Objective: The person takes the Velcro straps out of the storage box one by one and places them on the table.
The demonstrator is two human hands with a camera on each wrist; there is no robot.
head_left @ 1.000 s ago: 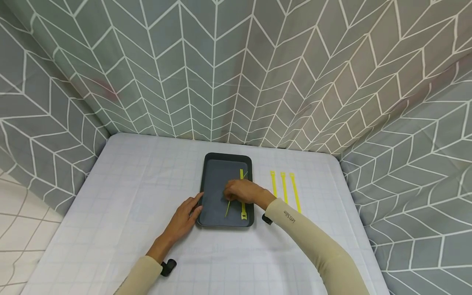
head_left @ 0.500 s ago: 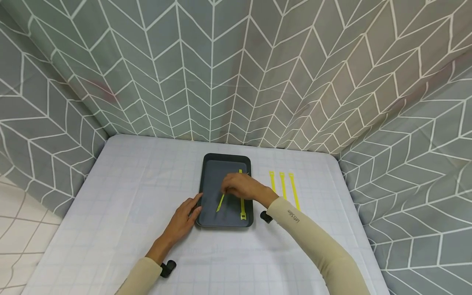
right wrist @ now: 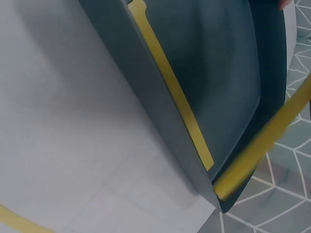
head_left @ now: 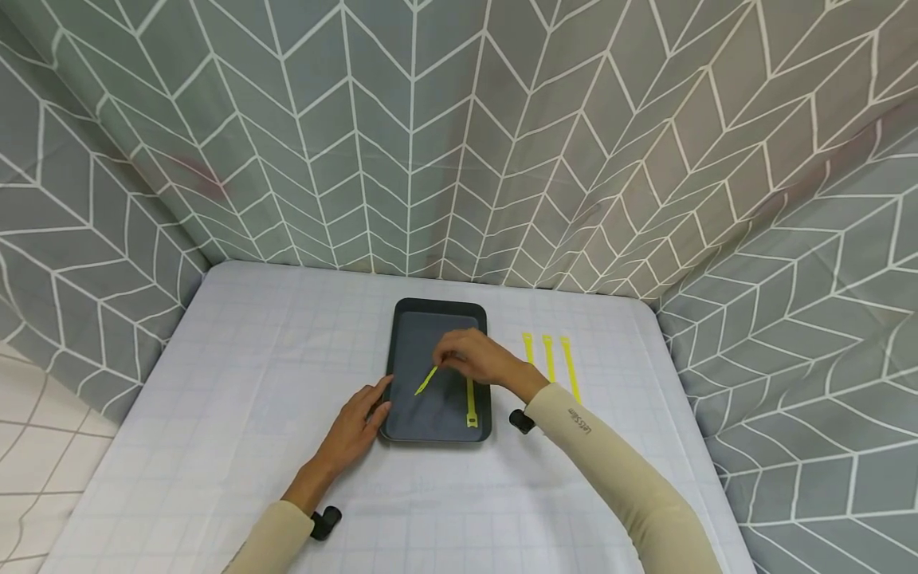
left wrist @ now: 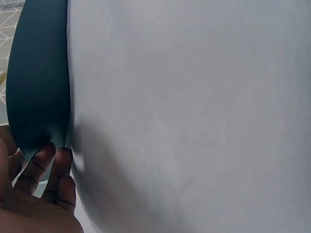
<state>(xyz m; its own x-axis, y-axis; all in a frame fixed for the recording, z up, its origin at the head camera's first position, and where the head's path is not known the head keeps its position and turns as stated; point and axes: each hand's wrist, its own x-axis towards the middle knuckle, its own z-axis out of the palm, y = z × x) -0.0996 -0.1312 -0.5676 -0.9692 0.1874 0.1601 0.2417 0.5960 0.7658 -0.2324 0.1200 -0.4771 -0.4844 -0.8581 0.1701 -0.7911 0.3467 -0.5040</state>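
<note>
My right hand [head_left: 469,352] is over the dark grey tray [head_left: 412,418] and pinches a yellow cable strap [head_left: 426,380] in its fingertips. The strap slants, one end pointing down and to the left; in the right wrist view its other end [right wrist: 243,162] crosses the tray's far corner, blurred. A second yellow strap [head_left: 471,402] lies lengthwise along the tray's right side, partly hidden by my right hand in the head view. At the tray's left side rests my left hand [head_left: 355,422], its fingertips [left wrist: 44,149] touching the outer wall.
Three more yellow straps [head_left: 570,371] lie side by side on the white-clothed table [head_left: 308,335], right of the tray; my right forearm covers their near ends. A patterned grey curtain [head_left: 430,143] hangs behind the table and along both sides.
My right hand has lifted slightly and moved toward the tray's far side. The pinched strap's near end has swung left and away from the tray's near edge. My left hand stays put.
</note>
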